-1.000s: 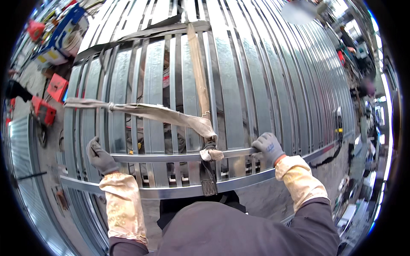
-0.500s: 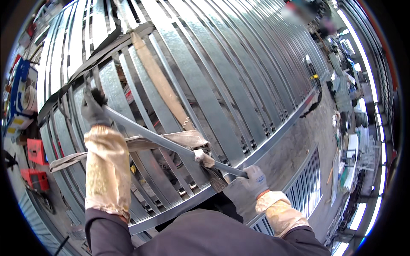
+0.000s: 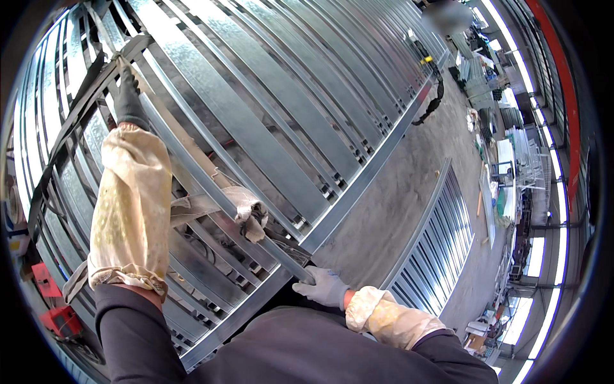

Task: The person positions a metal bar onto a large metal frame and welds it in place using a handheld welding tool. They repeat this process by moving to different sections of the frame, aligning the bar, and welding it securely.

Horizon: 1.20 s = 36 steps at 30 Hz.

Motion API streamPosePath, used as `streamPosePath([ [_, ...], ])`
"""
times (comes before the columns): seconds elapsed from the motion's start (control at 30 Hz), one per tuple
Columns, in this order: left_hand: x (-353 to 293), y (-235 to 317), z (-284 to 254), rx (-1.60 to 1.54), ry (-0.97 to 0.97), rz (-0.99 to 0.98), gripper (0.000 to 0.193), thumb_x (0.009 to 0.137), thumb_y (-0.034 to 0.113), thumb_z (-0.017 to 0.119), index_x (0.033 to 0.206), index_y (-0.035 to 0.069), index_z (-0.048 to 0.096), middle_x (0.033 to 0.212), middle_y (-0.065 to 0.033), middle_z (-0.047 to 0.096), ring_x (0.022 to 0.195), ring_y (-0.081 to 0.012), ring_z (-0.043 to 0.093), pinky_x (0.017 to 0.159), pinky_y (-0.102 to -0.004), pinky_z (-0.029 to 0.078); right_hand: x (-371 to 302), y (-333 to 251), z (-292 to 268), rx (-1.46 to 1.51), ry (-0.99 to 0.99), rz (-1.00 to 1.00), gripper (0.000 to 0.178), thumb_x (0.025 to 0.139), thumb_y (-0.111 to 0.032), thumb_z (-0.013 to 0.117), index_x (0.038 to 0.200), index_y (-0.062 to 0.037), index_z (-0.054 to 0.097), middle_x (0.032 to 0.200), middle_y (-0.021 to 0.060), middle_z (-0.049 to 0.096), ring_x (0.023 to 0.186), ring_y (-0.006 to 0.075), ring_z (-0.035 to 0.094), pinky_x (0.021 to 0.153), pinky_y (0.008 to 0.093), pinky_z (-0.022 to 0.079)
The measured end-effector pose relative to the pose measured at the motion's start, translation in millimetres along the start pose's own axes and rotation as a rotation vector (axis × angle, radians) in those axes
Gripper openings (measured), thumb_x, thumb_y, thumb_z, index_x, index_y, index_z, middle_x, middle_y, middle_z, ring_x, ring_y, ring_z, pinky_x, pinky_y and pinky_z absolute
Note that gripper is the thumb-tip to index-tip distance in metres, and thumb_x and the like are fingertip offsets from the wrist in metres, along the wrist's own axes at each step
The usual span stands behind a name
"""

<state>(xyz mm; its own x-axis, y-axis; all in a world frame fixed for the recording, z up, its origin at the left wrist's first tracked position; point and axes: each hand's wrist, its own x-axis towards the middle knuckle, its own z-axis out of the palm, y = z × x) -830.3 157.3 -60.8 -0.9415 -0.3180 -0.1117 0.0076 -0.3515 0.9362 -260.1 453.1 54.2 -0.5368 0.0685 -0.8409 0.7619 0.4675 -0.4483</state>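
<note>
A long grey metal bar (image 3: 192, 157) lies slanted over a large frame of galvanised slats (image 3: 211, 83). My left hand (image 3: 130, 99), in a dark grey glove, is at the bar's far end beside a dark strap (image 3: 77, 115). Its fingers point away from me and partly hide the bar's end; the hand appears closed on it. Close to my body, my right hand (image 3: 325, 288), in a light grey glove, grips the near end. A beige cloth strip (image 3: 246, 214) is bunched against the bar near its middle. Stained beige sleeve covers (image 3: 131, 198) wrap both forearms.
The frame's edge rail (image 3: 364, 185) runs along the right side. Beyond it, a smaller slatted panel (image 3: 432, 240) lies on the concrete floor (image 3: 358, 233). Red boxes (image 3: 61, 320) stand at the lower left. Materials line the right side. A dark cable (image 3: 435, 96) hangs over the rail.
The view has shifted. The bar now slants more steeply, with my left hand farther away beside the strap and my right hand nearer my body.
</note>
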Motion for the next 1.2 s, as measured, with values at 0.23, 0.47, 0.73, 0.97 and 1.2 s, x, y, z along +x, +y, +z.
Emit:
streamPosePath([
  [0.23,-79,22,57,0.027,-0.161,0.041,0.078,0.091,0.052,0.076,0.136,-0.009,0.057,0.122,-0.0128,0.064,0.112,-0.0194,0.056,0.1,-0.0342,0.043,-3,-6,47,0.168,0.111,-0.027,0.038,0.092,-0.038,0.072,0.104,-0.0028,0.065,0.079,0.0093,0.067,0.075,0.0221,0.067,0.071,0.0377,0.052],
  [0.47,-348,73,2,0.367,-0.426,0.123,0.029,0.096,0.013,0.072,0.12,0.0,0.064,0.098,-0.0044,0.066,0.082,-0.0109,0.061,0.073,-0.0264,0.052,4,-6,86,0.459,0.024,0.046,0.03,0.093,-0.029,0.073,0.1,-0.0022,0.061,0.081,0.0061,0.065,0.074,0.0176,0.064,0.07,0.0349,0.051],
  [0.73,-563,63,-56,1.101,-0.487,-0.139,0.079,0.074,0.035,0.082,0.139,0.002,0.053,0.112,-0.0204,0.062,0.107,-0.0406,0.059,0.097,-0.0485,0.047,21,9,80,0.039,-0.178,-0.349,0.023,0.098,-0.009,0.057,0.118,-0.0032,0.065,0.11,0.0129,0.071,0.105,0.024,0.067,0.091,0.0375,0.052],
  [0.97,-570,49,-25,1.437,-0.3,-0.245,0.061,0.077,0.03,0.075,0.13,0.006,0.054,0.116,-0.0178,0.064,0.115,-0.0382,0.06,0.096,-0.0484,0.049,40,38,68,0.141,-0.342,-0.735,0.04,0.097,-0.014,0.063,0.134,-0.0022,0.056,0.128,0.0167,0.065,0.126,0.0272,0.059,0.104,0.0381,0.047],
  [1.2,-579,31,-14,1.467,-0.186,-0.163,0.06,0.076,0.031,0.076,0.127,0.006,0.055,0.118,-0.0156,0.064,0.114,-0.0378,0.061,0.095,-0.0489,0.051,100,-42,-85,-0.731,-0.733,-0.991,0.038,0.095,-0.034,0.072,0.12,-0.0056,0.068,0.103,0.0115,0.073,0.089,0.0221,0.071,0.081,0.035,0.058],
])
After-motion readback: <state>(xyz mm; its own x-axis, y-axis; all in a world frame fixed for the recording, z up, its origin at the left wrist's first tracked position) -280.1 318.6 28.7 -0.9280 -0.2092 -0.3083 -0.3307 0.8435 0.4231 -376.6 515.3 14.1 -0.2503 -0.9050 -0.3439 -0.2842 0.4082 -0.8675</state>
